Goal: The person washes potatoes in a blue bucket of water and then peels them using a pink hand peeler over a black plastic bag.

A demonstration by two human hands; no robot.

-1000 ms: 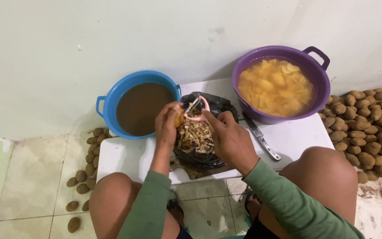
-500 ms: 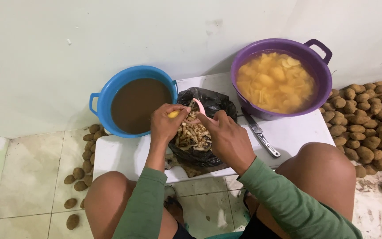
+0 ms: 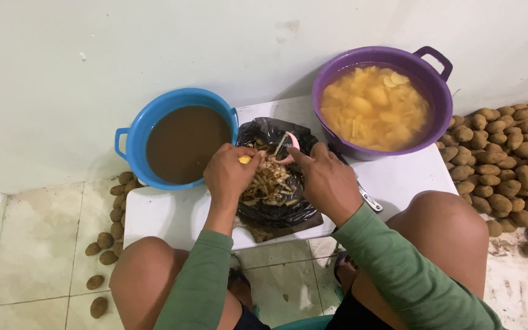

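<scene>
Yellow potato [image 3: 245, 159] mostly hidden in left fingers [image 3: 239, 164]; right fingers [image 3: 300, 157] grip pink peeler [image 3: 293, 141].

bag of peels [image 3: 276, 195] centre on table [image 3: 166, 217] | muddy tub [image 3: 178, 143] behind-left | tub of peeled potatoes [image 3: 374, 107] behind-right

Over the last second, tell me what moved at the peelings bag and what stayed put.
The right hand kept hold of the pink peeler and drew it across the potato, turning it; the left hand rolled the potato, so less yellow shows. Both hands stayed over the black bag of peelings. The blue basin, purple basin and knife were not touched.
</scene>
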